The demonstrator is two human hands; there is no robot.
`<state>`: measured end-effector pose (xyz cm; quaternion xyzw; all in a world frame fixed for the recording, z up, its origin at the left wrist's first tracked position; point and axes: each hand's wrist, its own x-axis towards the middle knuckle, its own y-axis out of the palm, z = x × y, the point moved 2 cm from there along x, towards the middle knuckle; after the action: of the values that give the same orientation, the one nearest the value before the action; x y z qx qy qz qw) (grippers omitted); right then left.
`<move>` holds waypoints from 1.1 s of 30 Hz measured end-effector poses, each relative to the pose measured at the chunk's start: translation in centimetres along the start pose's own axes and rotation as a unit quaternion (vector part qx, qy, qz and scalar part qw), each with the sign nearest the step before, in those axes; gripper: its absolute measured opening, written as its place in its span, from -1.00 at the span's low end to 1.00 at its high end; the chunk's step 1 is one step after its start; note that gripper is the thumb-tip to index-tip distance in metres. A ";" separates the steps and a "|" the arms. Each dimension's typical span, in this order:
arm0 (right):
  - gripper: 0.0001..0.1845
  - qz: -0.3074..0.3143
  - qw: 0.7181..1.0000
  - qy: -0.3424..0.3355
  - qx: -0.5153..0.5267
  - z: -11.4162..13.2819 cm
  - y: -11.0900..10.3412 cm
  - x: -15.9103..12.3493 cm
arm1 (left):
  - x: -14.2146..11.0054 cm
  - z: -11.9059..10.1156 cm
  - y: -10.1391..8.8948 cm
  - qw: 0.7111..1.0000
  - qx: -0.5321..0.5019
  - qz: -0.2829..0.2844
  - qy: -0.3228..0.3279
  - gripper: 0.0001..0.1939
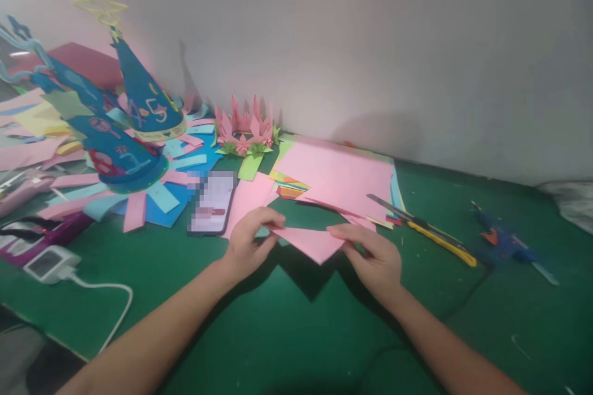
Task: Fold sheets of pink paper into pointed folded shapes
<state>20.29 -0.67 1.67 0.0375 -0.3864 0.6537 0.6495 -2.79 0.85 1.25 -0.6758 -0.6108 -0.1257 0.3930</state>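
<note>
A pink piece of paper, folded into a triangle with its point toward me, is held up just above the green table. My left hand pinches its left corner between thumb and fingers. At the opposite corner, my right hand has the paper in a similar pinch. Beyond my hands lies a stack of pink sheets with other colours showing at its edges. A phone lies close to my left hand, partly pixelated.
A yellow utility knife rests partly on the paper stack, near a blue glue gun. Two blue paper cone hats stand at left. A pink paper crown sits by the wall. A white charger with cable and a purple power strip lie at left.
</note>
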 end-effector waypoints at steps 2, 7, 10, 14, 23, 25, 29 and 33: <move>-0.71 0.020 0.995 -0.095 -0.034 0.0 -0.2 0.0 | 0.2 -0.1 -0.2 0.996 0.033 0.048 0.071 -0.77; -0.71 0.149 0.973 -0.152 -0.088 -1.1 0.4 0.2 | 0.4 0.8 0.4 0.969 0.113 0.216 0.043 -0.77; -0.72 0.198 0.963 -0.146 -0.110 -1.2 1.0 0.3 | 0.1 0.9 1.1 0.955 0.127 0.269 0.009 -0.78; -0.70 0.243 0.955 -0.115 -0.129 -1.1 1.1 0.5 | 0.0 0.0 1.0 0.940 0.128 0.316 -0.021 -0.76; -0.91 0.269 0.944 -0.060 -0.180 -0.2 1.8 0.2 | -0.2 -0.8 1.6 0.923 0.177 0.334 -0.076 -0.59; -0.88 0.286 0.935 -0.042 -0.204 0.0 2.3 -0.1 | -0.5 -0.8 1.9 0.922 0.195 0.326 -0.070 -0.42; -0.73 0.320 0.925 -0.018 -0.204 0.3 2.9 -0.5 | -1.0 -1.2 2.1 0.916 0.219 0.329 -0.072 -0.22; -0.68 0.338 0.922 -0.008 -0.189 0.3 2.9 -0.3 | -1.2 -1.6 2.1 0.906 0.228 0.345 -0.095 -0.14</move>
<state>17.67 -0.64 0.39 -0.2135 -0.4980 0.7486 0.3821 -0.60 -1.04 0.73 -0.7450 -0.3863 0.2246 0.4953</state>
